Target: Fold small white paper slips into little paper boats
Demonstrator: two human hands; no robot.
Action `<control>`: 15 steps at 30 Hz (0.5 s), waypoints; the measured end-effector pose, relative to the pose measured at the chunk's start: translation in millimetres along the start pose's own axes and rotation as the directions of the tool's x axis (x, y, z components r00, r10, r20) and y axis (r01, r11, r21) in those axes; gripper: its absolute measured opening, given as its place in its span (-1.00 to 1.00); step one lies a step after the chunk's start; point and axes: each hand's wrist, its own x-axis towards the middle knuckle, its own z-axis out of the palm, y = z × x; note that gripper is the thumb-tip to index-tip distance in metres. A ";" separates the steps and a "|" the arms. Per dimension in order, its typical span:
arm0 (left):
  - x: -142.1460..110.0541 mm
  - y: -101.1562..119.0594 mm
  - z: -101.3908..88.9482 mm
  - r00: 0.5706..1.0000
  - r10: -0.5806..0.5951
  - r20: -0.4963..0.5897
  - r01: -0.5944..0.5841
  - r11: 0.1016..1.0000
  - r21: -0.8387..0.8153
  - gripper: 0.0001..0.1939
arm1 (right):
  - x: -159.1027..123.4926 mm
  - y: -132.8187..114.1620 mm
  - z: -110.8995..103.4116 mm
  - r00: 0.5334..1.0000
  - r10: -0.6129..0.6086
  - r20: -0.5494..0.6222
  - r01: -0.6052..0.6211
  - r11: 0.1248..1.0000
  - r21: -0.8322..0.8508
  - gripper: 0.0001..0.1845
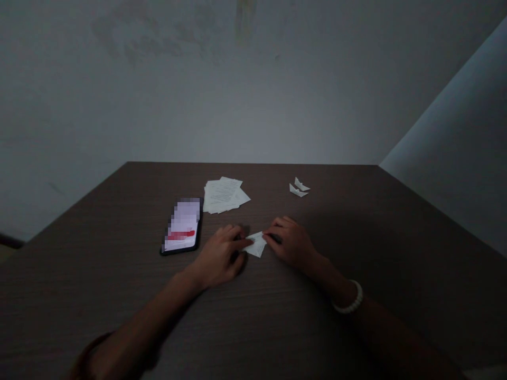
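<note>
A small folded piece of white paper (pixel 258 249) lies on the table between my hands. My left hand (pixel 222 256) holds it down from the left, the index finger stretched onto it, the thumb apart below and the other fingers curled. At the paper's upper right corner, my right hand (pixel 291 241) pinches the edge between thumb and fingers. Part of the paper's left side is hidden under my left fingers. Two small folded paper boats (pixel 298 192) (pixel 302 186) sit close together farther back on the right.
A loose stack of white paper sheets (pixel 224 195) with writing lies behind my left hand. To the left is a phone (pixel 182 226) with its screen lit. The brown table (pixel 253 327) reaches back to a stained wall (pixel 253 105). A white bracelet (pixel 350 298) circles my right wrist.
</note>
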 end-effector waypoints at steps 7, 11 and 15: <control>1.6 0.8 -4.1 0.998 0.046 0.035 -0.049 0.994 0.101 -0.62 | 0.4 -2.1 2.6 0.997 0.075 -0.031 -0.074 0.997 0.025 -0.84; 0.7 -2.4 -9.2 0.995 0.096 0.042 -0.100 0.988 0.122 -0.72 | 0.2 -2.0 2.3 0.997 0.078 -0.025 -0.078 0.997 0.028 -0.84; 0.7 -2.8 -13.6 0.988 0.151 0.024 -0.153 0.982 0.109 -0.77 | 0.3 -2.2 2.2 0.996 0.088 -0.020 -0.088 0.996 0.014 -0.86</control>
